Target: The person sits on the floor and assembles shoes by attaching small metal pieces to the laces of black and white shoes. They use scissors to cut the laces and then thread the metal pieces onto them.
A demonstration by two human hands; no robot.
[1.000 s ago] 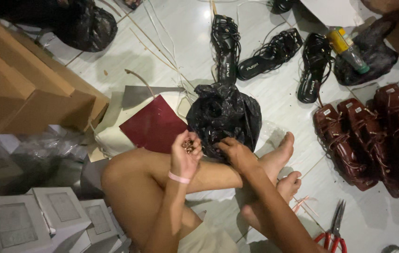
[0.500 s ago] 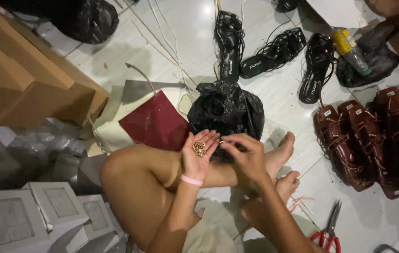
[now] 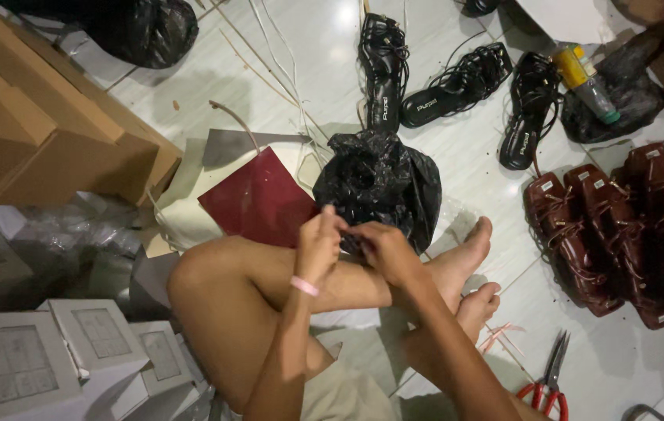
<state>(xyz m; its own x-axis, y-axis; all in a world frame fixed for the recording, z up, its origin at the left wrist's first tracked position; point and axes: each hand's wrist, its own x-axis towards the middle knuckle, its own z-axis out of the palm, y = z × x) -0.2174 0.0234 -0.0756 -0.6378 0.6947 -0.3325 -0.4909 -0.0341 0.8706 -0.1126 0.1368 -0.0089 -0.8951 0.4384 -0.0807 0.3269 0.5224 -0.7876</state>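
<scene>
Left hand (image 3: 320, 243) and right hand (image 3: 379, 248) meet fingertip to fingertip above the shin, pinching something too small to identify, beside a black plastic bag (image 3: 379, 183).

Black bag (image 3: 383, 183), dark red sandals (image 3: 620, 226)
</scene>
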